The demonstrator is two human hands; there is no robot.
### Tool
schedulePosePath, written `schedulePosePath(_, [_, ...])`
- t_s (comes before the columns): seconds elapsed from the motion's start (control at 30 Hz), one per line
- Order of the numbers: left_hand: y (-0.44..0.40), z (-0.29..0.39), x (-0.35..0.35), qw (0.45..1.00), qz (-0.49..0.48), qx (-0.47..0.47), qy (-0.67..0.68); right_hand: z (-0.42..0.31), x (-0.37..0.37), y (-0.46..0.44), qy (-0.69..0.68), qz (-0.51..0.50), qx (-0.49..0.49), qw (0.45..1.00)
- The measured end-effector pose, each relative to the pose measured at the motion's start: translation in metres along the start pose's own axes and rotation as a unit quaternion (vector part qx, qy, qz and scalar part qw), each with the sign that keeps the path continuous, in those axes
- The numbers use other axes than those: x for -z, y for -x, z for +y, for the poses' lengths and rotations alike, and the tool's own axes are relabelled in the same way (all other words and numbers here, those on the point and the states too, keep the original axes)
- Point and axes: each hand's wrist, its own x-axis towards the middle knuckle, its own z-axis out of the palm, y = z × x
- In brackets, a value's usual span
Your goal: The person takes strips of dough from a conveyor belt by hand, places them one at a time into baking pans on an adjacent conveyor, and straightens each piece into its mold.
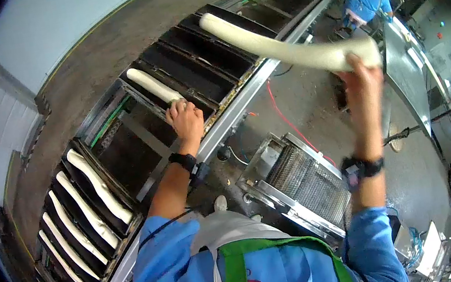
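My right hand (363,76) grips the near end of a long, pale dough roll (276,49), held up off to the right. The roll's far end reaches over the dark baking pans (189,53). Lower and to the left, my left hand (187,123) has its fingers closed round the near end of a shorter-looking dough roll (150,84). That roll lies along one pan compartment; its near end is hidden under my fingers. Further left, several dough rolls (95,186) rest in the compartments of another pan set.
A metal conveyor rail (243,100) carries the pans diagonally. Between the pan sets is an open frame (132,137). A wire-mesh belt unit (307,181) stands below, near a red hose (286,117). At the upper right, a person in blue (366,3) bends beside a metal table (404,70).
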Motion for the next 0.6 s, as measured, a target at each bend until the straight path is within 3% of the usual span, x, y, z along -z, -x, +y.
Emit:
schedulePosePath(0.1, [-0.003, 0.001, -0.006, 1.000, -0.014, 0.005, 0.004, 0.092, -0.068, -0.035, -0.257, -0.133, -0.091, 0.953])
schedulePosePath(0.13, [-0.002, 0.001, -0.009, 1.000, -0.013, 0.009, 0.001, 0.128, -0.076, -0.040, -0.118, -0.277, -0.135, 0.944])
schedulePosePath(0.17, [0.000, -0.002, -0.008, 1.000, -0.018, 0.006, -0.005, 0.153, -0.089, -0.030, 0.020, -0.340, -0.228, 0.912])
schedulePosePath(0.2, [0.000, -0.004, -0.012, 1.000, -0.025, 0.010, -0.001, 0.163, -0.089, -0.016, 0.114, -0.362, -0.242, 0.893])
schedulePosePath(0.3, [-0.007, -0.011, -0.020, 0.999, -0.031, 0.008, 0.013, 0.204, -0.055, 0.009, 0.069, -0.354, -0.226, 0.905])
schedulePosePath(0.4, [-0.009, -0.011, -0.023, 0.999, -0.045, 0.005, 0.005, 0.252, 0.037, 0.042, 0.293, -0.338, -0.098, 0.889])
schedulePosePath(0.5, [-0.008, -0.014, -0.040, 0.999, -0.048, -0.005, 0.006, 0.306, 0.165, 0.110, 0.541, -0.276, -0.102, 0.788])
schedulePosePath(0.53, [-0.008, -0.015, -0.045, 0.999, -0.052, 0.000, 0.014, 0.297, 0.202, 0.134, 0.549, -0.266, -0.202, 0.766])
schedulePosePath(0.57, [-0.007, -0.018, -0.054, 1.000, -0.022, -0.003, 0.002, 0.309, 0.246, 0.169, 0.608, -0.219, -0.173, 0.744])
schedulePosePath(0.6, [-0.008, -0.019, -0.058, 1.000, -0.031, -0.005, 0.001, 0.280, 0.265, 0.195, 0.675, -0.268, -0.186, 0.662])
